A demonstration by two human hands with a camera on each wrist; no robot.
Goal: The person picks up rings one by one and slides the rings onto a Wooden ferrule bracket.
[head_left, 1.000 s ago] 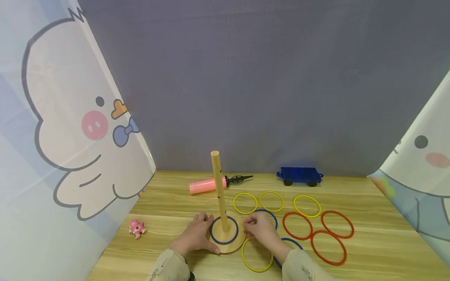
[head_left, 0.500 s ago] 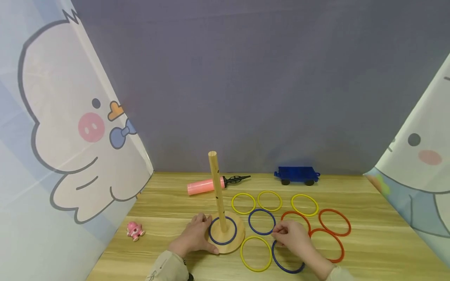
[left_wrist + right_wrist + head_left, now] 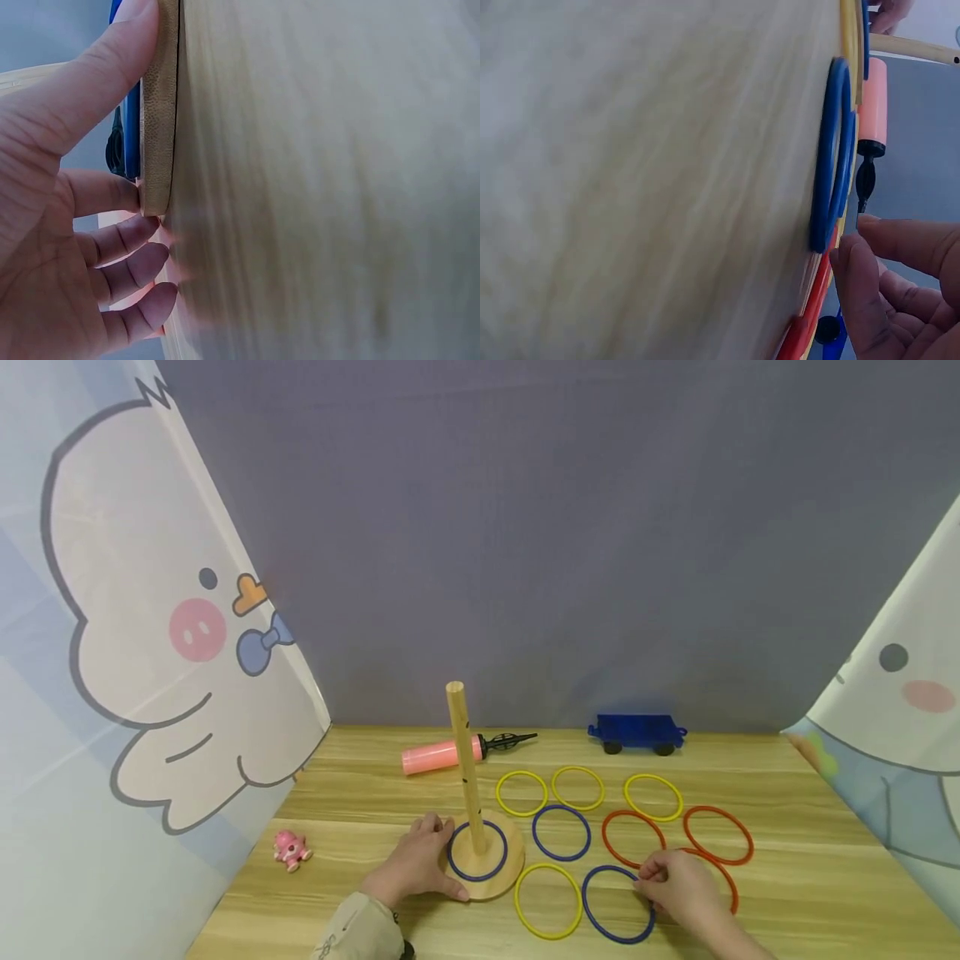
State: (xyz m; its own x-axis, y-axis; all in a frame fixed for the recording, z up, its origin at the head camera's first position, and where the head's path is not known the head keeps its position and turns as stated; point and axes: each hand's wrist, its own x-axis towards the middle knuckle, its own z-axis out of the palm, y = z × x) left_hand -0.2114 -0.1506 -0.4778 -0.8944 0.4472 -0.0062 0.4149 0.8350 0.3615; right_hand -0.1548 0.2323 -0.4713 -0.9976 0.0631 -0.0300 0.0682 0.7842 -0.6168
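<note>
A wooden peg stand with a round base stands upright, and one blue ring lies on its base around the post. My left hand holds the base at its left edge; in the left wrist view its thumb lies over the top and its fingertips meet the rim. My right hand hovers at the right side of another blue ring, which lies flat on the table. The right wrist view shows the thumb and index fingertips close together beside this ring, with nothing held between them.
A third blue ring, several yellow rings and three red rings lie on the wood-grain table. Behind are a pink hand pump and a blue toy wagon. A pink figurine stands at left.
My right hand has moved right, from beside the stand's base, past the front blue ring to its far side. My left hand stays at the base, and the rings keep their places.
</note>
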